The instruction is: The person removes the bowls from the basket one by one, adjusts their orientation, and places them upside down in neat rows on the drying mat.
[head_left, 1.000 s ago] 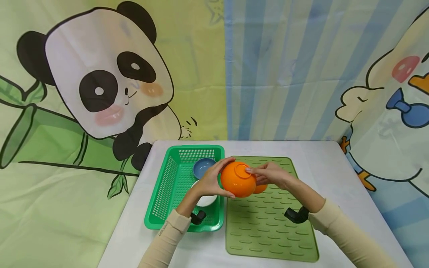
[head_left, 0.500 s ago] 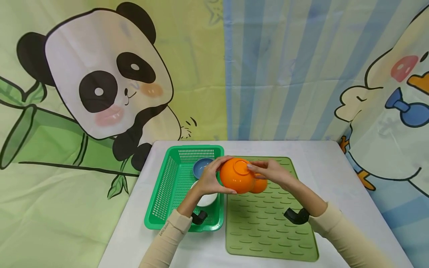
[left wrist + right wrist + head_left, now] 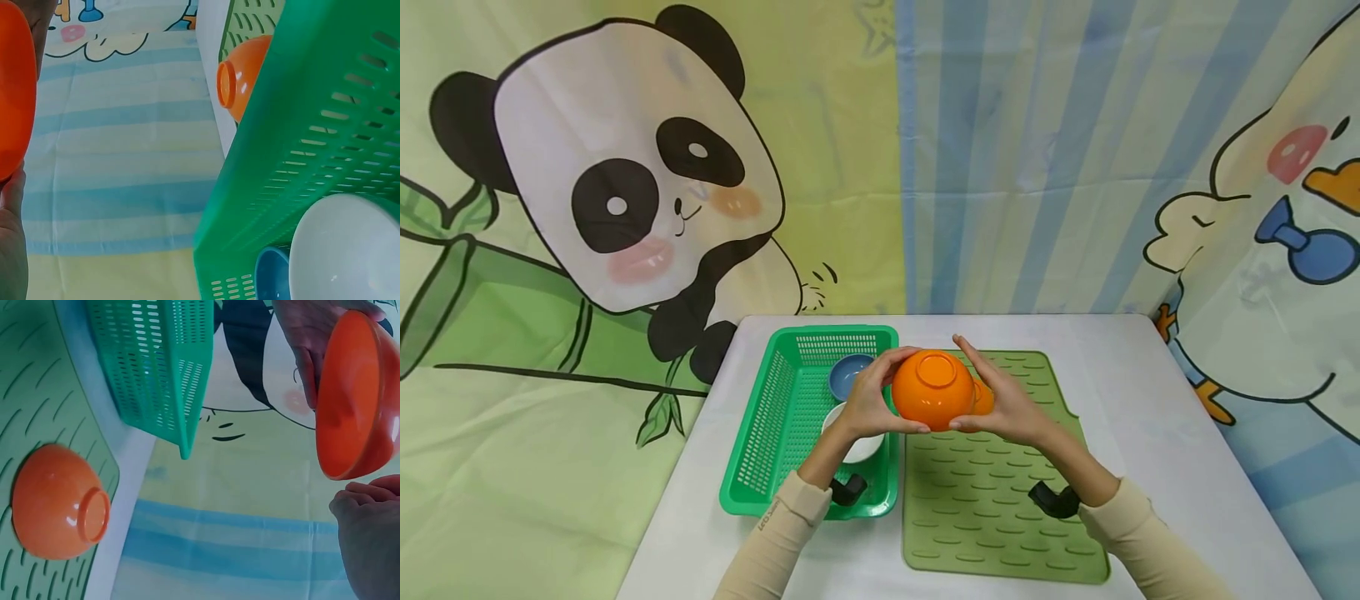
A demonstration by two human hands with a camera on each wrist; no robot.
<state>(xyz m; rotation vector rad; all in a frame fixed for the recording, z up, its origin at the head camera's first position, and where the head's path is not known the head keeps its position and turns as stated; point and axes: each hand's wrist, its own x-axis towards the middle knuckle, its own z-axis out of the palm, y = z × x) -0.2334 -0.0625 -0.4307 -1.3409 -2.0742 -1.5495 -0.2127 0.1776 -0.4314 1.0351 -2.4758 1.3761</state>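
1 orange bowl (image 3: 932,404) is gripped by the left hand (image 3: 868,408); the right hand (image 3: 1013,410), fingers spread, flanks it. Beneath them, 1 inverted bowl (image 3: 53,503) looks done on the mat (image 3: 1003,521); leftward, blue bowl (image 3: 847,377) and white bowl (image 3: 862,449) apparently remain in the basket (image 3: 775,507).

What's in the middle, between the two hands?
An orange bowl, between the left hand and right hand, with its round foot showing. You see it in the head view, where a second orange bowl peeks out behind it.
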